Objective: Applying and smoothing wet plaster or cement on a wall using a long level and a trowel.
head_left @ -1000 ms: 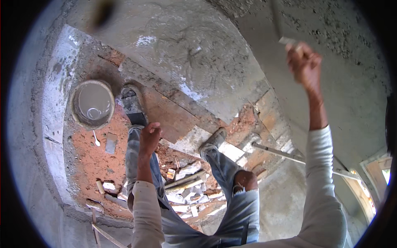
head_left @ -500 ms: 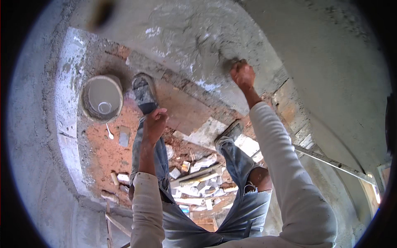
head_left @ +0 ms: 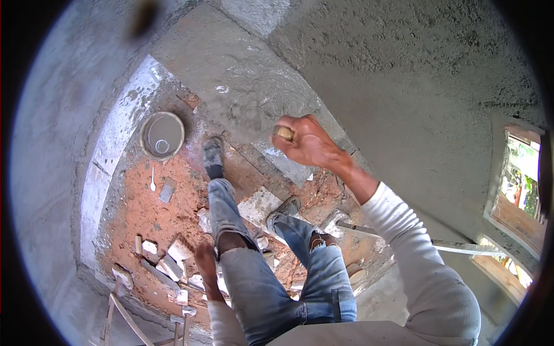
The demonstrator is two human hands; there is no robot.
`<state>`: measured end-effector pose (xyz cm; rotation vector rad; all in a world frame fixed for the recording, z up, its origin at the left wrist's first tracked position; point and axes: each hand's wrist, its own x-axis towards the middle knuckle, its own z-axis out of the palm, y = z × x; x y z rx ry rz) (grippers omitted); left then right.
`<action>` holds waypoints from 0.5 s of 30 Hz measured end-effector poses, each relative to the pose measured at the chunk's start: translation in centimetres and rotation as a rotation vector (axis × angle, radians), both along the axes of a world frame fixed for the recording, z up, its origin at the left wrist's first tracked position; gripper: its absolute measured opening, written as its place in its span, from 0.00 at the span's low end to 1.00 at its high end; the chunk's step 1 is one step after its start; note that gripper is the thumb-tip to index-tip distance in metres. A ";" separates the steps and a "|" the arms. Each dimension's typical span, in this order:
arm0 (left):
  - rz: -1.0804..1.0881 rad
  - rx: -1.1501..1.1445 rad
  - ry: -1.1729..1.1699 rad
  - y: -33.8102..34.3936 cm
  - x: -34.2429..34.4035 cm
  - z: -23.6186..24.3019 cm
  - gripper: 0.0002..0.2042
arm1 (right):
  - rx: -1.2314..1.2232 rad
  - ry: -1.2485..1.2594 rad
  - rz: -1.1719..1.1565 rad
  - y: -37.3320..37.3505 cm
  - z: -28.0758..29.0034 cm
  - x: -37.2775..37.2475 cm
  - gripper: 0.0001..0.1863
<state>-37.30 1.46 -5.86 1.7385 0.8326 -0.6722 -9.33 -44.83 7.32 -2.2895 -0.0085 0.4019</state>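
My right hand (head_left: 309,140) is wrapped round the wooden handle (head_left: 284,133) of a trowel, whose blurred grey blade (head_left: 245,118) blends with the wet mortar. Under it lies a smeared grey mortar surface (head_left: 231,63), rough in places with pale wet patches. Low beside my left knee hangs my left hand (head_left: 205,259); its fingers are turned away and hidden, and no tool shows in it. Forward of my left foot, to the left, stands a round bucket (head_left: 162,136) with grey liquid and a pale ring of light inside.
A white spoon (head_left: 153,180) and a small grey slab (head_left: 167,190) lie on the reddish dirt (head_left: 141,210). Broken tile and rubble (head_left: 179,251) surround my legs. Wooden poles (head_left: 124,314) stand lower left. A plastered wall (head_left: 392,115) rises at right, with a window opening (head_left: 519,179).
My right hand has come closer and left with the trowel. My left hand has dropped from above the knee to beside it. The view has swung right, bringing in the window.
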 end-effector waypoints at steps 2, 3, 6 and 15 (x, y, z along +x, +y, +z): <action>-0.298 0.193 0.002 0.3 -7.7 3.3 0.17 | 0.315 0.334 0.067 0.3 1.0 0.4 0.17; -0.070 0.103 0.166 0.8 -11.4 4.3 0.21 | 0.330 0.336 0.077 0.1 0.8 0.9 0.17; -0.615 0.113 0.283 -1.4 -12.0 7.8 0.28 | 0.446 0.810 -0.092 -4.4 -2.2 3.9 0.13; -0.441 0.202 0.642 -5.4 1.7 9.4 0.47 | 0.127 -0.281 -0.469 -14.9 -13.0 1.4 0.11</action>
